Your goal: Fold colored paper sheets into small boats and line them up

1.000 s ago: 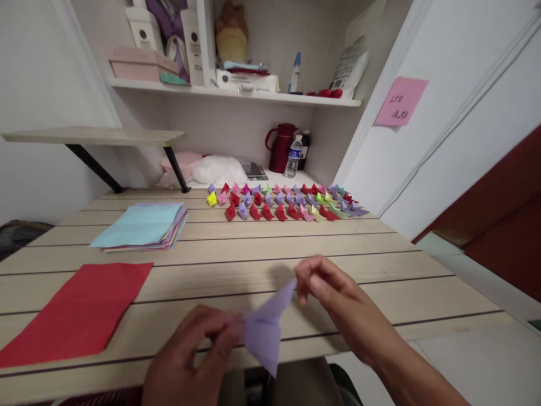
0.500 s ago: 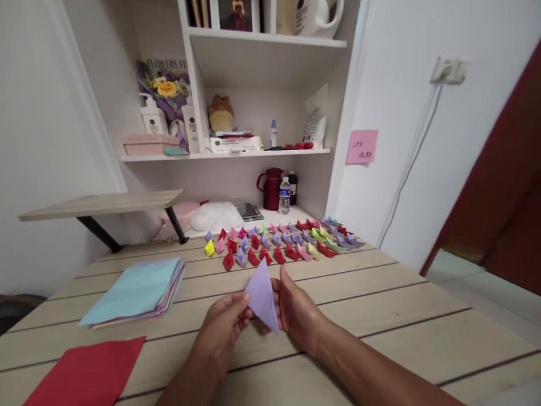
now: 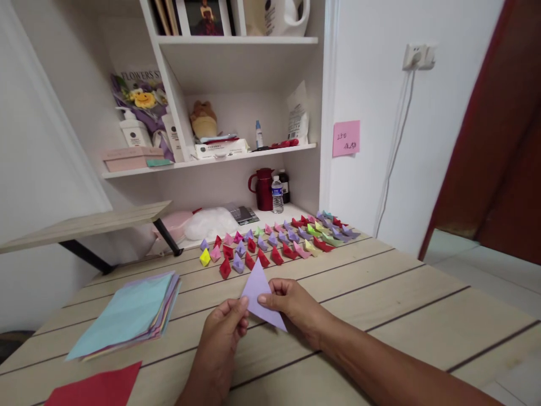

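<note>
A sheet of purple paper [image 3: 258,282], folded into a triangle, is held above the table between both hands, one corner pointing away from me. My left hand [image 3: 226,327] pinches its left edge between thumb and fingers. On the other side, my right hand [image 3: 291,304] grips it with the thumb lying flat on the face and the fingers behind, partly hidden. Beyond the triangle stand rows of small folded paper boats [image 3: 276,255] in red, purple, pink, yellow and green.
Left of my hands lies a stack of coloured paper [image 3: 122,310], light blue on top, with a red sheet [image 3: 95,386] nearer me. A small raised stand [image 3: 84,225] is at the table's left. Behind are white shelves [image 3: 236,40] and a water bottle [image 3: 277,194].
My right thumb has come down onto the face of the purple paper, which has turned a little. The camera view has shifted right and tilted.
</note>
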A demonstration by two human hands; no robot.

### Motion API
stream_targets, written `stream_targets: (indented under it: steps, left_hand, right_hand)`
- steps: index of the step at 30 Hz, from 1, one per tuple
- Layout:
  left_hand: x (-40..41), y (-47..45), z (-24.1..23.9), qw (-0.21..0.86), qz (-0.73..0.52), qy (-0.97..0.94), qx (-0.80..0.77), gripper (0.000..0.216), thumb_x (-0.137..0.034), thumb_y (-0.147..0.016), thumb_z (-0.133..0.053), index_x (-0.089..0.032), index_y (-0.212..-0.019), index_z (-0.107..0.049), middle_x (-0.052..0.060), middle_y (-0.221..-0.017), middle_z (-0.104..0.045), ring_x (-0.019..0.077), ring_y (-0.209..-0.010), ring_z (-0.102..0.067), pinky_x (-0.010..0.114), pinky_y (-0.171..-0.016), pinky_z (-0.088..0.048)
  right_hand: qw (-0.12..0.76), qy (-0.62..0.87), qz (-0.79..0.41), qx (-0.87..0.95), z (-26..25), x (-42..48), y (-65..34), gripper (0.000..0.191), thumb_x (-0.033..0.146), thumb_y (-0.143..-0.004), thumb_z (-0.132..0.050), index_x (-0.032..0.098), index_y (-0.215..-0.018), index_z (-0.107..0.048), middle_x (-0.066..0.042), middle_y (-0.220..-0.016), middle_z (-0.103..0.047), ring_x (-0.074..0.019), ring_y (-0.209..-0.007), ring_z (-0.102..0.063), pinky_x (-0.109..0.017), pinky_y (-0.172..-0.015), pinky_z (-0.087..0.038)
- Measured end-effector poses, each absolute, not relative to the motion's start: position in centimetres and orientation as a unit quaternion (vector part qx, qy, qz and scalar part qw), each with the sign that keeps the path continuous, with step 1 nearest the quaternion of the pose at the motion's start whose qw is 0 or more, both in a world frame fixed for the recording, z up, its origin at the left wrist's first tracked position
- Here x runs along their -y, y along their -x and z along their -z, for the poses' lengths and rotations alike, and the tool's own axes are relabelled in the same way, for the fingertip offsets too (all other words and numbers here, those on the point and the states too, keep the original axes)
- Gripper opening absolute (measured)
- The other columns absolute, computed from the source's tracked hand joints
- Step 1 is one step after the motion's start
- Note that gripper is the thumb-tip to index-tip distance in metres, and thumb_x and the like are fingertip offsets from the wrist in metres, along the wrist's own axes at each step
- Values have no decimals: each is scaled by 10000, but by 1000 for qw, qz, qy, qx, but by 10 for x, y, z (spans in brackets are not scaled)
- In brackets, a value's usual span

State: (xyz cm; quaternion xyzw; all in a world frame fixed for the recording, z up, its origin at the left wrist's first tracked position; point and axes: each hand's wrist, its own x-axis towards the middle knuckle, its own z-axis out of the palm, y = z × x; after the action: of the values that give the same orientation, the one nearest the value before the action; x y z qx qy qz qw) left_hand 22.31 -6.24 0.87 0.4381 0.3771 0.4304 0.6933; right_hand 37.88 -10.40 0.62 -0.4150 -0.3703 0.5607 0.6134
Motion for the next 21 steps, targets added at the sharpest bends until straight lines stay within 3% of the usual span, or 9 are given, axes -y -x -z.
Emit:
stream_targets:
  steps: [8,18,21]
  left_hand:
    - [62,-221,-10,712,-429,-417,-369,423,-381,-522,-933,-129,-755,-685,-17,-630,-611,62,-569,-532,164,-549,-453]
    - [63,-219,-10,718,-427,-411,-366,406,-370,-505,-940,-128,-661,-653,-42,-576,-563,36,-509,-454,146,-493,-398]
    - [61,-219,-9,728,-421,-407,-356,420,-384,-496,-943,-136,-634,-634,-49,-568,-549,30,-501,-430,139,-480,-368]
  right_hand:
    - [617,392,-563,386,-10,107,-375,452,442,-549,-912,148,-664,-588,20,-604,-609,-105,-542,-507,-245,-563,-337]
    - [615,382,-550,416,-7,106,-373,460,465,-570,-902,129,-733,-633,-3,-665,-638,-119,-580,-531,-261,-608,-369]
    - [620,364,-541,435,-8,106,-372,474,557,-653,-832,140,-710,-615,6,-628,-609,-122,-571,-534,-258,-593,-379]
